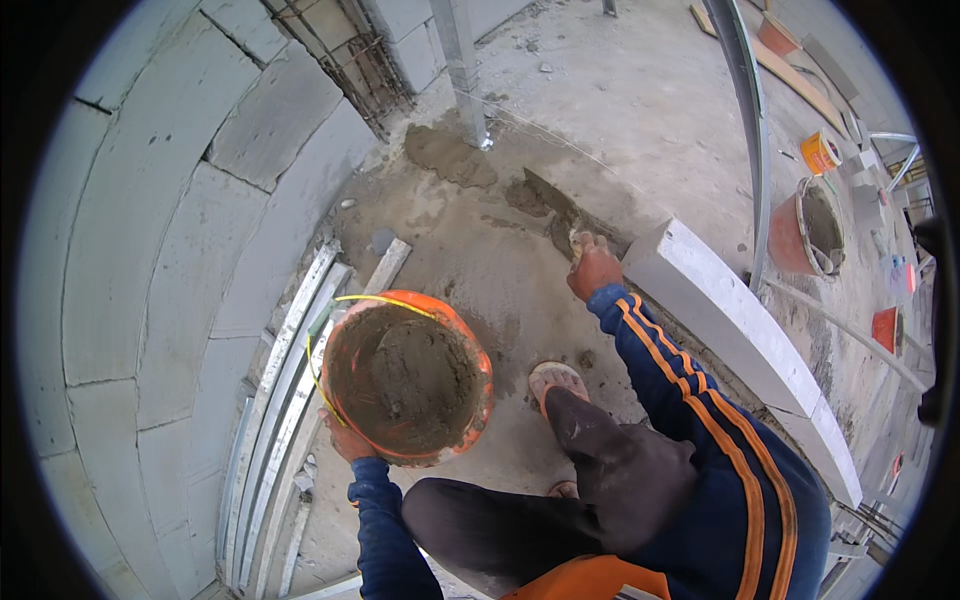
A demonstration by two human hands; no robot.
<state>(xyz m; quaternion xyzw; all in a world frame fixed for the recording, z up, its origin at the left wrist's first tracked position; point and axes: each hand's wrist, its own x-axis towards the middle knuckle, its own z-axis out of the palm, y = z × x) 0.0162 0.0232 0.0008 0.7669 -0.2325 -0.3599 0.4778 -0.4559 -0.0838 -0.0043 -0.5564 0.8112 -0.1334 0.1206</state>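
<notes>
An orange bucket [478, 350] with a yellow handle stands left of my feet, holding wet grey mortar [405, 385]. My left hand [345, 438] grips its rim at the near left side. Further to the right, my right hand [594, 267] is closed around a trowel [565, 235]; its handle is mostly covered by my fingers. The trowel is low over a strip of mortar [530, 195] on the floor. That strip leads to the end of a row of white blocks [705, 285], just right of my right hand.
A block wall [150, 260] rises on the left, with long metal profiles [285, 400] along its foot. An upright metal post [458, 70] stands ahead, with a string near its base. At right are a tall metal profile [745, 110], a reddish bucket [790, 240] and a yellow tub [820, 152].
</notes>
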